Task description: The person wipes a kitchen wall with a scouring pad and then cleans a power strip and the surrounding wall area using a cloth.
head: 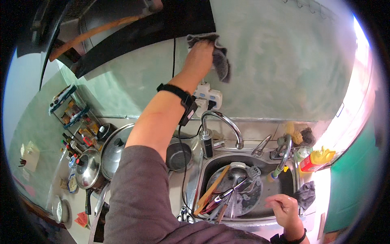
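My left hand (pixel 201 56) is stretched far up to the tiled wall (pixel 268 70), gripping a dark grey cloth (pixel 221 62). The cloth lies by the lower corner of a black range hood (pixel 189 21), and part of it hangs down to the right. Just below my wrist, a white multi-socket adapter (pixel 210 96) with plugs in it is fixed to the wall. Over the right front of the sink (pixel 274 192), my right hand (pixel 284 209) looks wet, its fingers loosely bent and holding nothing visible. A second dark cloth (pixel 305 195) lies on the rim beside it.
A soapy wok or basin (pixel 259 195) in the sink holds several utensils. Behind it stands a chrome faucet (pixel 224 116). A yellow-and-red bottle (pixel 317 160) is at the right, a small pot (pixel 179 156) left of the sink, and lidded pans (pixel 88 169) and a spice rack (pixel 70 106) farther left.
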Demonstrator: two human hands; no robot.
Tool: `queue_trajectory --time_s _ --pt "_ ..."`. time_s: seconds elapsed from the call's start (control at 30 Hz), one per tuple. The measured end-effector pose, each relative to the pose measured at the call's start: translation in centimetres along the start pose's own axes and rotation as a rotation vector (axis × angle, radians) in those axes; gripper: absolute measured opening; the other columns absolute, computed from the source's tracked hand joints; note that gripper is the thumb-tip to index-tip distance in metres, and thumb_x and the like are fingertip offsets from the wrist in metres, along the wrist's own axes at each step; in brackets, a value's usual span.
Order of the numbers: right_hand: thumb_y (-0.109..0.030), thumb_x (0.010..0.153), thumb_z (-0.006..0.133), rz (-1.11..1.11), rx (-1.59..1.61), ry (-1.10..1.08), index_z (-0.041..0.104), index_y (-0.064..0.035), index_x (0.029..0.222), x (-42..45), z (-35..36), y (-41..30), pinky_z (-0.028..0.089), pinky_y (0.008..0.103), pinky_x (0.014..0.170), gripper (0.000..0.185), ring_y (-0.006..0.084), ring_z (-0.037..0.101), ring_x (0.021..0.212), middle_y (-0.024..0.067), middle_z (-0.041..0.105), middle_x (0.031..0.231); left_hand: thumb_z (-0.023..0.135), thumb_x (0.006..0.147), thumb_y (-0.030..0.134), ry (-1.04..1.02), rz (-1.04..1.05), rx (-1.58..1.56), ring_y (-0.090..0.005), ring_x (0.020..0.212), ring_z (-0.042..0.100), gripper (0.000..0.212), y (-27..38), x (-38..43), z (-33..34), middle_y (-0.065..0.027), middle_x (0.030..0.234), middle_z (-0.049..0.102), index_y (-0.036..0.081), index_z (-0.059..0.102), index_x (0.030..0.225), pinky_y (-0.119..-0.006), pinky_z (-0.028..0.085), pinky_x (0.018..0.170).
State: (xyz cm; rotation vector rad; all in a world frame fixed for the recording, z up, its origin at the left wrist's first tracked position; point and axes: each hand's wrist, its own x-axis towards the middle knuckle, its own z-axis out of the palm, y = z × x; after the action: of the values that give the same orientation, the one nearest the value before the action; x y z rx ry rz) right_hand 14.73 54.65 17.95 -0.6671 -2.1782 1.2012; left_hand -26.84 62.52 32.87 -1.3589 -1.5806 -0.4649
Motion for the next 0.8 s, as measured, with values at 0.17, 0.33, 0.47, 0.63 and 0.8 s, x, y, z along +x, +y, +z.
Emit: queue_trajectory --time_s 0.17,0.33,0.47,0.63,0.8 --pt "0.006 0.070 0.046 0.006 0.106 0.017 0.056 0.0054 0.075 0.1 0.8 -0.2 0.045 0.0213 0.055 0.011 0.0147 0.059 0.060 0.0109 0.059 0.067 0.050 0.067 0.002 -0.189 0.034 0.005 -0.0315 0.090 0.047 0.026 -0.3 1.5 2.3 -0.0170 0.092 0.050 -0.002 0.049 0.092 -0.037 0.039 0.080" --pt "0.007 0.071 0.043 0.092 0.013 -0.006 0.056 0.0059 0.073 -0.1 0.5 -0.8 0.046 0.0225 0.055 0.013 0.0159 0.060 0.061 0.0116 0.059 0.068 0.048 0.067 0.000 -0.185 -0.063 0.013 -0.0305 0.087 0.049 0.021 1.1 2.3 2.3 -0.0175 0.089 0.051 -0.001 0.049 0.088 -0.036 0.041 0.077" --pt "0.007 0.071 0.044 0.080 0.079 0.020 0.056 0.0057 0.074 -0.6 0.8 0.2 0.047 0.0227 0.055 0.013 0.0163 0.060 0.061 0.0116 0.059 0.068 0.047 0.070 0.003 -0.336 -0.150 -0.018 -0.0273 0.092 0.048 0.021 0.7 3.6 1.3 -0.0168 0.098 0.049 -0.002 0.051 0.090 -0.035 0.038 0.082" --pt "0.005 0.072 0.045 0.072 0.107 0.018 0.056 0.0049 0.074 -0.7 1.5 0.4 0.047 0.0225 0.055 0.011 0.0159 0.060 0.061 0.0110 0.059 0.068 0.046 0.069 0.000 -0.168 -0.162 -0.072 -0.0313 0.090 0.047 0.018 -0.3 2.9 1.8 -0.0188 0.093 0.050 -0.003 0.051 0.086 -0.037 0.038 0.081" --pt "0.004 0.072 0.046 0.046 0.022 -0.047 0.057 0.0030 0.075 0.1 1.3 0.1 0.046 0.0217 0.055 0.012 0.0147 0.060 0.063 0.0094 0.060 0.067 0.044 0.069 -0.001 -0.092 -0.134 -0.294 -0.0350 0.089 0.046 0.017 -2.1 -0.7 1.1 -0.0220 0.091 0.049 -0.004 0.051 0.084 -0.039 0.037 0.080"
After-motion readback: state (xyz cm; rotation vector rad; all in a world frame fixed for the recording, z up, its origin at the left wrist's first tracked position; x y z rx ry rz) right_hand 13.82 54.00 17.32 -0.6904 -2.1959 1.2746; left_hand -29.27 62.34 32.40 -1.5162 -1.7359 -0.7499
